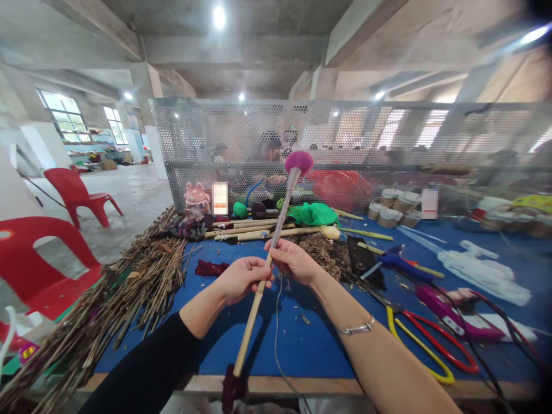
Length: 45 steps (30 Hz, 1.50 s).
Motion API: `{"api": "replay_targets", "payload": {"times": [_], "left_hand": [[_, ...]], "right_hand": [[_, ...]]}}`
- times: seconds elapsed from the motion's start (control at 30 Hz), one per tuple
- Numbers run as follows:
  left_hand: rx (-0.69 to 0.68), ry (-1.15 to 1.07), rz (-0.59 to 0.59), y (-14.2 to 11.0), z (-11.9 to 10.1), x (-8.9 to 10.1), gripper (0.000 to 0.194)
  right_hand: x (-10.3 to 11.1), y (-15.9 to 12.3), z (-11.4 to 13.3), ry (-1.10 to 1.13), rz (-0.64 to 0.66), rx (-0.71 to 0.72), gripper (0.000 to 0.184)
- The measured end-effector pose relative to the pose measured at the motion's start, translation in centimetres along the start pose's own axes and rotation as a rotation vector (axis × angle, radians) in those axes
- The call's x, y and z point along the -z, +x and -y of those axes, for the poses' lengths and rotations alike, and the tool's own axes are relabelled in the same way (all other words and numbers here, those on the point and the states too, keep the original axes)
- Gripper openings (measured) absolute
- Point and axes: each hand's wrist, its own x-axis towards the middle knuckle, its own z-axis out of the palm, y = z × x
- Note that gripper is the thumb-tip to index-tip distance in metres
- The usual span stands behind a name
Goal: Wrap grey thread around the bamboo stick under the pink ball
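Note:
A pale bamboo stick (250, 328) slants up through both hands in the middle of the head view. Its top end carries a round magenta ball (299, 164). Below the ball the upper shaft is covered in a grey wrapping (285, 210). My left hand (244, 279) is closed around the stick, fingertips pinching it just under the wrapping. Slightly higher, my right hand (294, 261) pinches the shaft at the wrapping's lower end. From the right hand a thin grey cord (276, 345) hangs down over the table edge.
Dry twigs (142, 282) are heaped at left on the blue table (310, 345). Right lie yellow-and-red-handled scissors (420, 339), a purple tool (457, 313) with a black cable, blue-handled pliers (401, 261) and a white plastic bag (485, 270). Behind stands a perforated metal screen (241, 126).

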Motion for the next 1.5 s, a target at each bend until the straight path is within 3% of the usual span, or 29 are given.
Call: {"api": "replay_targets", "payload": {"times": [0.13,0.3,0.43,0.57,0.67,0.87,0.93,1.13,1.23,1.3,1.4,1.5], "left_hand": [[0.09,-0.07,0.112,0.0,0.3,0.2,0.04],[-0.047,0.172,-0.074,0.4,0.7,0.6,0.04],[-0.049,0.194,-0.143,0.2,0.1,0.3,0.04],[0.04,0.035,-0.028,-0.4,-0.7,-0.2,0.037],[0.086,-0.02,0.043,-0.5,-0.7,-0.3,0.037],[-0.072,0.25,-0.103,0.0,0.6,0.2,0.038],[-0.067,0.276,-0.126,0.0,0.6,0.2,0.038],[0.094,-0.022,0.029,-0.6,-0.2,-0.5,0.041],[0.129,-0.058,0.075,-0.2,0.3,-0.3,0.045],[0.088,-0.007,-0.033,0.5,0.7,0.3,0.047],[-0.046,0.064,-0.308,1.4,0.8,1.8,0.048],[-0.098,0.051,-0.444,1.7,0.4,3.1,0.048]], "right_hand": [[-0.1,0.0,-0.3,-0.012,-0.008,-0.033,0.039],[-0.7,0.8,-1.3,-0.042,-0.127,0.034,0.039],[-0.8,0.7,-1.1,-0.047,-0.114,0.027,0.039],[-0.4,0.1,-0.3,0.051,0.045,-0.004,0.04],[-0.5,0.1,-0.5,0.061,0.067,0.003,0.039],[-0.9,1.1,-1.9,-0.018,-0.053,0.094,0.038],[-0.7,1.0,-1.7,-0.008,-0.061,0.101,0.037],[-0.2,0.3,-0.8,0.153,0.116,-0.017,0.042],[-0.3,0.4,-1.0,0.115,0.089,0.0,0.04],[-0.3,0.5,-1.1,0.068,0.04,0.016,0.039],[-0.2,0.6,-1.2,0.013,-0.003,0.02,0.038],[-0.2,0.6,-1.2,-0.017,-0.015,0.031,0.038]]}}
